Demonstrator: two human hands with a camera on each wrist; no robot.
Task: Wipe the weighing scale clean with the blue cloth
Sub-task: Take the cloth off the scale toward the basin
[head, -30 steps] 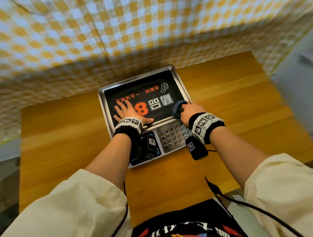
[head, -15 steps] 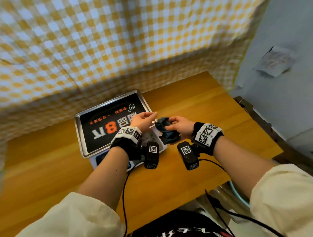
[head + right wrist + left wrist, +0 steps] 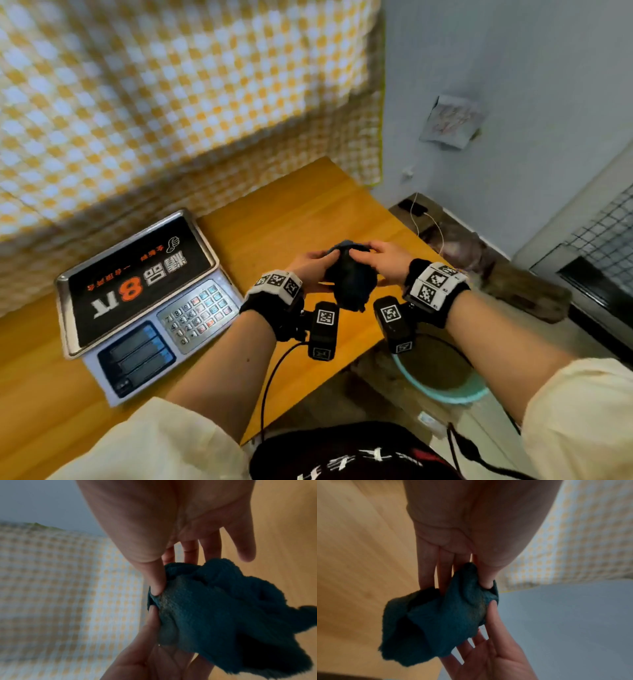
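Note:
The weighing scale (image 3: 137, 294) sits on the wooden table at the left, with a steel tray, a black printed mat, a keypad and a display. To its right, above the table, both hands hold the dark blue cloth (image 3: 351, 281) (image 3: 436, 622) (image 3: 223, 612), which hangs bunched between them. My left hand (image 3: 313, 265) (image 3: 462, 582) pinches its upper edge between thumb and fingers. My right hand (image 3: 378, 258) (image 3: 164, 582) pinches the same edge from the other side. Both hands are off the scale.
A yellow-and-white checked curtain (image 3: 171, 102) hangs behind the table (image 3: 308, 212). Past the table's right edge lie a teal basin (image 3: 442, 390) on the floor, a dark mat, a cable and a grey wall with a wire grid door.
Both hands left the scale and moved right. The left hand, flat on the tray earlier, now pinches the cloth together with the right. The head view swung right.

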